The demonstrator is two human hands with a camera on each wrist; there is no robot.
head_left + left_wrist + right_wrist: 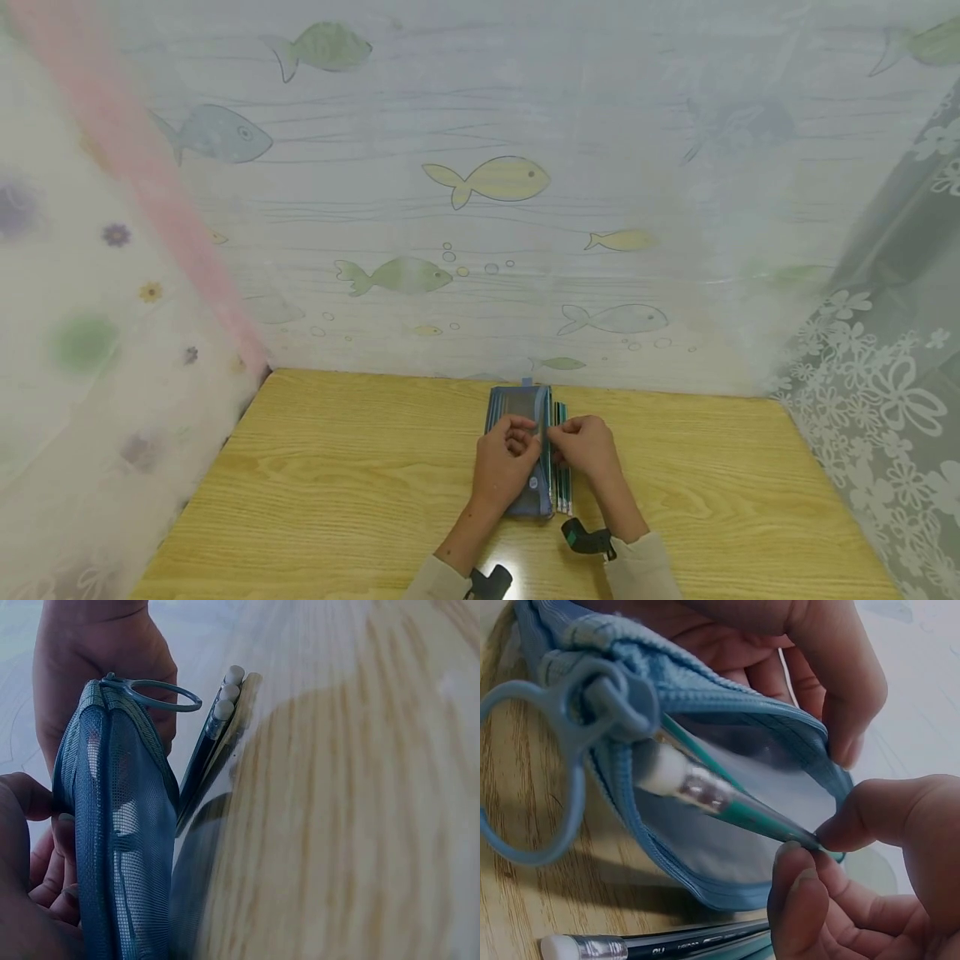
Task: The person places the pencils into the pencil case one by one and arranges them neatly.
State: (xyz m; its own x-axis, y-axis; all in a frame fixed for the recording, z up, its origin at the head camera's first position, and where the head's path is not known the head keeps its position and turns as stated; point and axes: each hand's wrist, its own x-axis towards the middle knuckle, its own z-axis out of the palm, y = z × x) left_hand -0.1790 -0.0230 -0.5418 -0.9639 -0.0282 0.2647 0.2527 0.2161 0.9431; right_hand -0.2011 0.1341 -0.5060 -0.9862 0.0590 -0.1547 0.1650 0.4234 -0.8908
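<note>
A blue zip pencil case with mesh sides lies on the table, its zip open along the right side. My left hand grips the edge of the case's mouth. At that opening my right hand pinches a green pencil between thumb and fingers. The pencil's white eraser end is inside the case, near the ring-shaped zip pull. Another green pencil shows behind it inside. Beside the case several loose pencils with white erasers lie on the table, partly covered by my right hand.
The wood-grain table meets a fish-patterned curtain close behind the case. Flower-patterned sheets hang at left and right. A black camera mount sits on my right wrist, another on my left.
</note>
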